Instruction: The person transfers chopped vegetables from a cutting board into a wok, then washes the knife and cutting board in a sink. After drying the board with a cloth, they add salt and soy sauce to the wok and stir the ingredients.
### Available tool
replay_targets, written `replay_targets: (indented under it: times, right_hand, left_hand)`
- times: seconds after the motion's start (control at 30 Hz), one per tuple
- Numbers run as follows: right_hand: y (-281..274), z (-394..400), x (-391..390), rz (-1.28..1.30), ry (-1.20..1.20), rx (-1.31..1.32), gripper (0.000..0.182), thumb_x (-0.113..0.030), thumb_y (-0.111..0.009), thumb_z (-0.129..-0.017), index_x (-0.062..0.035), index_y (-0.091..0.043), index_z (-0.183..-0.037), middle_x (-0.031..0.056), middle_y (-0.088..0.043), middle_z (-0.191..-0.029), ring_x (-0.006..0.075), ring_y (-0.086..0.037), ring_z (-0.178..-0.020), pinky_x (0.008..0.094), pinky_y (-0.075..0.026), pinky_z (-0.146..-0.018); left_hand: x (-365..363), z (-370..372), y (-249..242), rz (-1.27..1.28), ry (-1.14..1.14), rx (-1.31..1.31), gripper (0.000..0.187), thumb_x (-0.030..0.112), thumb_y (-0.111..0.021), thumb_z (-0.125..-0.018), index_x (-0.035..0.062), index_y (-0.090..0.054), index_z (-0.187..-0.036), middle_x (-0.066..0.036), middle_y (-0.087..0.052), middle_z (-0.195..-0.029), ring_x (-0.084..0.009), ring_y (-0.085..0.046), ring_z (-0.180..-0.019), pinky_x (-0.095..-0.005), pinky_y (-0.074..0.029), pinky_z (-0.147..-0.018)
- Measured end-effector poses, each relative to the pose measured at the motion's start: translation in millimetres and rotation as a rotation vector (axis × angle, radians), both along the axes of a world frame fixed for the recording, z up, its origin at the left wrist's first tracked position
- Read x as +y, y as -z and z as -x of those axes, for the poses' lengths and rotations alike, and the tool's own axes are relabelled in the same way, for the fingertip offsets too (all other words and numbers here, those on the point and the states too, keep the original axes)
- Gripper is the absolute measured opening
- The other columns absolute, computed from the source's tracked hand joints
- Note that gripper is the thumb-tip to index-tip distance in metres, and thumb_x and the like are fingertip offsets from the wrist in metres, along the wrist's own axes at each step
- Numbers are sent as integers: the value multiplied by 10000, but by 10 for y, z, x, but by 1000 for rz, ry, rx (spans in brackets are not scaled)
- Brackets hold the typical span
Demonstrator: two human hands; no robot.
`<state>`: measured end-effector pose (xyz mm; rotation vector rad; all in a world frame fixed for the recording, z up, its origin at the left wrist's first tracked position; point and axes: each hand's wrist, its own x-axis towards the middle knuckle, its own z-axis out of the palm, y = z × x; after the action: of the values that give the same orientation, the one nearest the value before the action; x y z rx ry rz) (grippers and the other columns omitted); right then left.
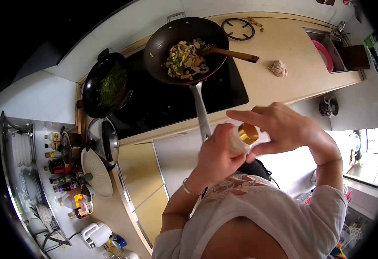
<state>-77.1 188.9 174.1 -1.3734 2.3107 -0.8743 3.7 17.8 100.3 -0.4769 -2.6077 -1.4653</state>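
My left hand (217,153) is wrapped round a small pale jar (237,143) with a shiny gold cap (248,133). Over the cap, my right hand (279,127) is curved, its fingers blurred; whether it grips the cap is unclear. Beyond my hands, a dark wok (158,43) on the black stovetop holds sliced pale and green food (184,60). A wooden spatula (230,53) rests in it, its handle over the right rim. The wok's metal handle (201,110) points toward my left hand.
A second black pan (93,77) with green vegetables (112,86) stands left of the wok. Lids (96,172), bottles (66,179) and a white mixer (96,235) are at the left. A crumpled cloth (278,68), a round burner grate (238,29) and a sink (338,54) lie right.
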Motion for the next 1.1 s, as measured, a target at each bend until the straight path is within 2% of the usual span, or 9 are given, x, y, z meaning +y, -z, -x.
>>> replay_targets:
  times: [0.03,0.13,0.2,0.33,0.5,0.57,0.7,0.97,1.1]
  right_hand:
    - [37,-59,-176,11,17,-14,503,-260,-663,-698,-7,-480,-1093,60,-563,-659,227,-563,-546,303,-450,-510]
    - [46,-162,-498,-13,-12,-2,376,-167,-647,-706,-21,-518,-1027,78,-565,-734,234,-569,-612,305,-460,-540]
    - [119,-212,-641,179,-155,1,301,-81,-631,-691,-34,-552,-977,104,-554,-832,249,-567,-732,319,-471,-612]
    - [237,-250,-850,364,-221,22,346,-2,-651,-588,-57,-586,-924,104,-541,-917,264,-553,-788,332,-461,-651]
    - [274,-310,-935,462,-176,0,444,-81,-662,-631,-48,-531,-1053,138,-536,-978,278,-569,-792,327,-468,-670]
    - [264,-334,-886,235,35,-120,421,-173,-648,-684,-26,-515,-1056,148,-557,-909,277,-581,-727,319,-470,-631]
    - [361,-287,-841,251,21,-94,350,-211,-636,-706,-13,-537,-977,99,-567,-713,234,-582,-667,296,-461,-575]
    - [701,-196,-480,557,105,-475,394,-1,-598,-720,-32,-495,-1099,111,-508,-1071,223,-529,-973,275,-509,-682]
    - [1027,-280,-414,811,182,-951,396,-27,-579,-770,-40,-453,-1146,63,-491,-1127,164,-470,-1040,287,-370,-883]
  left_hand:
    - [-122,-49,-19,1,3,5,590,130,-689,-603,41,-343,-1073,-168,-511,-900,-341,-552,-770,-396,-463,-617]
    - [-448,-168,-72,-128,11,-131,556,125,-685,-626,48,-332,-1049,-160,-528,-934,-295,-571,-793,-351,-468,-657]
    - [-668,-219,-22,-196,71,-132,548,111,-680,-625,44,-332,-1042,-146,-531,-927,-270,-571,-797,-330,-458,-680]
    - [-996,-258,6,-406,229,-300,541,83,-669,-611,31,-341,-1039,-95,-498,-962,-173,-510,-899,-280,-396,-785]
    - [-1082,-226,-42,-583,286,-385,546,95,-667,-607,43,-352,-1050,-86,-482,-997,-164,-487,-929,-280,-377,-811]
    - [-1139,-198,22,-391,278,-364,551,91,-664,-602,49,-359,-1059,-88,-505,-963,-181,-517,-890,-280,-393,-798]
    - [-1054,-119,-15,-238,244,-286,541,87,-666,-591,49,-385,-1053,-88,-521,-947,-185,-532,-863,-277,-403,-784]
    - [-996,68,-10,-366,261,-499,502,66,-659,-579,45,-442,-1031,-72,-523,-953,-164,-515,-878,-272,-397,-786]
    - [-869,185,-32,-201,249,-468,555,95,-653,-562,22,-425,-1062,-54,-487,-970,-136,-474,-903,-255,-368,-803]
